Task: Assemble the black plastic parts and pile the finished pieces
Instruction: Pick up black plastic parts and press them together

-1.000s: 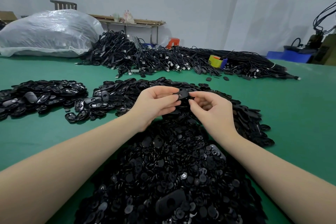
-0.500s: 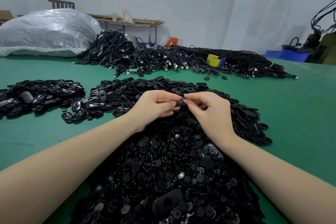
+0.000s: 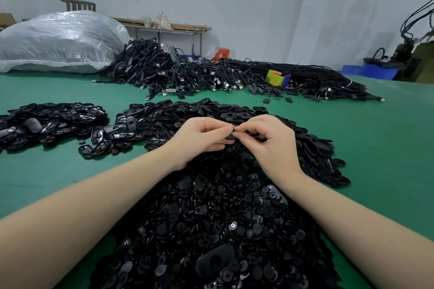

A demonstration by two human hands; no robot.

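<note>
The left hand [image 3: 199, 137] and the right hand [image 3: 270, 141] meet fingertip to fingertip above the middle of the green bench [image 3: 380, 148], both with fingers curled in and pinching one small black plastic part [image 3: 231, 135] between them. Only a dark sliver of that part shows between the thumbs, so its shape is hard to make out, and whether it is one piece or two pressed together cannot be told.

Directly under the hands and running toward the near edge lies a deep heap of small round black pieces [image 3: 211, 218], with both forearms reaching over it; a larger oval shell [image 3: 215, 259] sits on top near the bottom of the view. Behind and to the right of the hands a heap of flat oval black parts [image 3: 314, 148] curves around, partly hidden by the right hand and wrist. To the left, a separate pile of glossy oval pieces [image 3: 54, 119] lies on the bench, cut off at the left edge, with a few strays scattered between it and the middle heap.

Farther off, a long tangle of black cables [image 3: 211, 75] crosses the bench, with a yellow box [image 3: 274, 77] half buried in it. At the far left sits a big clear plastic bag [image 3: 58, 42], its contents blurred by the film. A shelf [image 3: 164, 27] stands against the far wall, and blue bins [image 3: 371, 71] with dark equipment show at the far right.
</note>
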